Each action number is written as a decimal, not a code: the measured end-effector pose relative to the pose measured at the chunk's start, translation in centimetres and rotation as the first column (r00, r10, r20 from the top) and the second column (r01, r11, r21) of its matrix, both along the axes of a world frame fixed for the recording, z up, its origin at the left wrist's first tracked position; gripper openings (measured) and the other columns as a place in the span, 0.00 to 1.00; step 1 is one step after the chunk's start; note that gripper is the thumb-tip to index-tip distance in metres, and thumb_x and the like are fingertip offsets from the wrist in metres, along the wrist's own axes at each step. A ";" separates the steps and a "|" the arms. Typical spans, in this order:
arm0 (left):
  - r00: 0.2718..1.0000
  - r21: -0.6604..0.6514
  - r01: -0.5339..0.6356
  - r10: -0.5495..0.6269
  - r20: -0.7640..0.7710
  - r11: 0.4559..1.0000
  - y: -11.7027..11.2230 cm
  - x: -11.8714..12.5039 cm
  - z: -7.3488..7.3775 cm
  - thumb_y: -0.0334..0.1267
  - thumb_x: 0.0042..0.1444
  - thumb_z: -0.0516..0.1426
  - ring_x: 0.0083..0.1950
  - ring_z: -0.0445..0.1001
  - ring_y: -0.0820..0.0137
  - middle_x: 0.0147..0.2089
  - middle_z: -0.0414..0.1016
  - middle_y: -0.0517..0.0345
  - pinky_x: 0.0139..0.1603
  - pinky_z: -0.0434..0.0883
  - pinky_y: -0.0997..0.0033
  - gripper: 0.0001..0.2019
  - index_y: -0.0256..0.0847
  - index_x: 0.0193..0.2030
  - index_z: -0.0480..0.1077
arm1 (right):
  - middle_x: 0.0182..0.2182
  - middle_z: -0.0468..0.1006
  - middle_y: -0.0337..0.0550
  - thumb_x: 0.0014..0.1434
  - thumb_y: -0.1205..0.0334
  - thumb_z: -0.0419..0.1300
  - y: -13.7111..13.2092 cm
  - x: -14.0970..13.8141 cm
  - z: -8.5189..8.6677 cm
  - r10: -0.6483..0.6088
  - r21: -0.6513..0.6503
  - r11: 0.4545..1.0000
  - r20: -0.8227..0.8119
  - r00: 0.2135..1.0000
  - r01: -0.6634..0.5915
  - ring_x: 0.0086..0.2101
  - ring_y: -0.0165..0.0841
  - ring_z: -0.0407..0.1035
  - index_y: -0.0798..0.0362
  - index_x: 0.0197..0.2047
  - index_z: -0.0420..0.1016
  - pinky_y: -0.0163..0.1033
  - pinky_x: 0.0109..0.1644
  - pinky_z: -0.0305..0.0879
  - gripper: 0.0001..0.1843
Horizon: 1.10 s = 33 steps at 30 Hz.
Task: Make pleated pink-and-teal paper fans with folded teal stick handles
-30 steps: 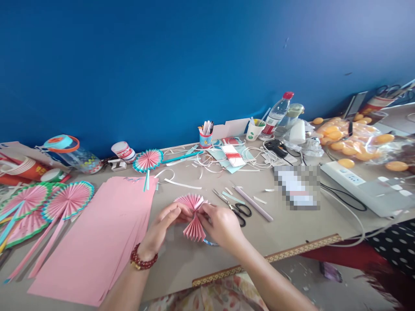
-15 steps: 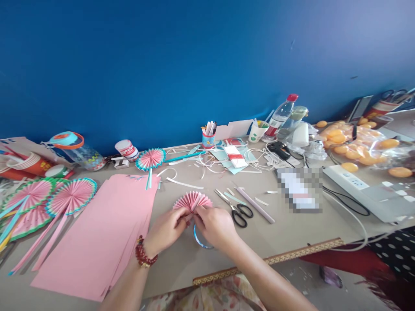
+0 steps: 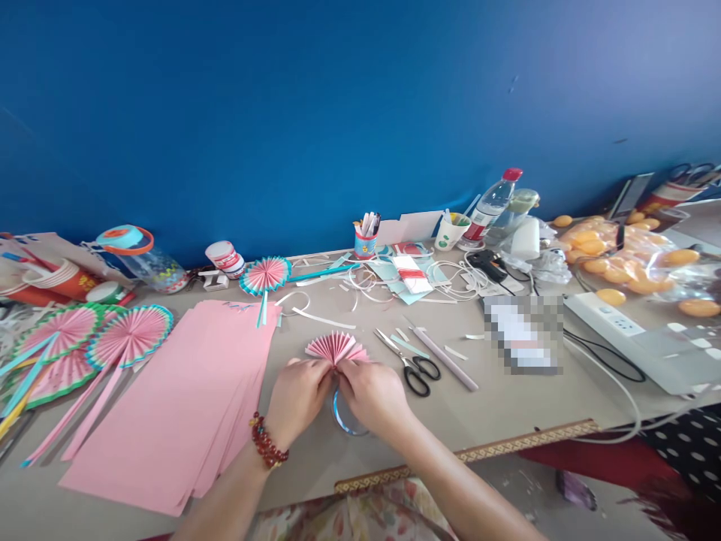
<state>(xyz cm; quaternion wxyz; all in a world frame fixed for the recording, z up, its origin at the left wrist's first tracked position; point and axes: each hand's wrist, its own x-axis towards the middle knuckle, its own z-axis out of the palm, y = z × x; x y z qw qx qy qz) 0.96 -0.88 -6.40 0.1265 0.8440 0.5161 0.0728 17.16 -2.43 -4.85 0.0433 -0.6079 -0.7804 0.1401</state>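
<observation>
A pleated pink paper fan [image 3: 333, 347] is spread in a half round above the table. My left hand [image 3: 301, 391] pinches its lower left side, with a red bead bracelet on the wrist. My right hand [image 3: 372, 391] grips the lower right side, thumbs close together at the fan's base. The base is mostly hidden by the fingers. Just under my hands lies a roll of tape [image 3: 339, 418], partly covered by my right hand. Black-handled scissors [image 3: 414, 367] lie slightly open to the right, beside a pale purple pencil-like stick [image 3: 447, 359].
Pink paper sheets [image 3: 163, 398] lie on the left. Finished fans [image 3: 131, 338] sit farther left, and another fan [image 3: 266, 276] lies behind. At the back stand a pen cup [image 3: 366, 244] and a bottle [image 3: 493, 204]. A glue gun [image 3: 487, 264] and power strip [image 3: 613, 319] are right.
My left hand has turned and shifted slightly right, its fingers closing nearer to the fan's base. My right hand keeps its grip. The view has shifted a little.
</observation>
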 end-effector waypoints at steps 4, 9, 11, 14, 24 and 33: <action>0.998 0.008 0.000 -0.001 0.059 1.000 0.0 0.1 0.0 0.34 0.67 0.50 0.38 0.76 0.65 0.34 0.79 0.57 0.40 0.62 0.66 0.12 0.43 0.32 0.68 | 0.34 0.83 0.42 0.67 0.62 0.52 0.0 0.1 -0.1 -0.019 0.017 1.000 -0.002 1.000 0.019 0.33 0.36 0.77 0.51 0.39 0.74 0.38 0.30 0.49 0.10; 0.970 0.018 -0.084 0.077 0.232 0.996 -0.2 0.4 -0.1 0.36 0.66 0.50 0.37 0.74 0.64 0.33 0.78 0.56 0.40 0.63 0.67 0.13 0.43 0.31 0.70 | 0.33 0.82 0.42 0.68 0.62 0.52 -0.2 -0.1 -0.4 -0.048 0.106 0.993 -0.053 0.997 0.054 0.30 0.34 0.76 0.51 0.40 0.74 0.37 0.29 0.48 0.10; 0.926 -0.017 -0.122 0.120 0.358 0.992 -0.3 0.3 -0.2 0.37 0.66 0.50 0.38 0.74 0.65 0.32 0.77 0.57 0.40 0.64 0.69 0.13 0.43 0.32 0.71 | 0.31 0.82 0.43 0.69 0.61 0.51 -0.2 -0.2 -0.7 -0.061 0.152 0.986 -0.083 0.995 0.073 0.29 0.33 0.75 0.52 0.39 0.74 0.37 0.29 0.48 0.12; 0.827 -0.141 -0.160 0.210 0.521 0.977 -0.2 -0.2 -0.1 0.41 0.66 0.50 0.32 0.71 0.69 0.27 0.73 0.60 0.35 0.65 0.72 0.14 0.42 0.31 0.71 | 0.30 0.82 0.43 0.68 0.62 0.51 -0.2 0.0 -1.2 -0.064 0.198 0.976 -0.143 0.988 0.091 0.28 0.32 0.74 0.53 0.36 0.75 0.36 0.29 0.49 0.13; 0.564 -0.267 -0.223 0.348 0.749 0.938 0.4 -0.8 -0.5 0.48 0.67 0.49 0.38 0.77 0.65 0.37 0.79 0.56 0.38 0.72 0.70 0.16 0.40 0.47 0.72 | 0.36 0.83 0.40 0.67 0.60 0.53 0.0 3.3 -0.8 -0.029 0.115 0.981 -0.709 0.705 0.157 0.33 0.31 0.74 0.49 0.47 0.77 0.32 0.37 0.64 0.12; 0.988 0.089 -0.151 0.148 0.046 0.984 -0.2 -0.2 -0.9 0.36 0.69 0.45 0.38 0.78 0.62 0.37 0.80 0.52 0.35 0.65 0.69 0.13 0.43 0.46 0.70 | 0.41 0.82 0.46 0.69 0.59 0.51 -0.8 6.4 -0.6 -0.036 0.230 0.935 -0.696 0.717 0.269 0.35 0.34 0.76 0.52 0.54 0.73 0.34 0.38 0.69 0.15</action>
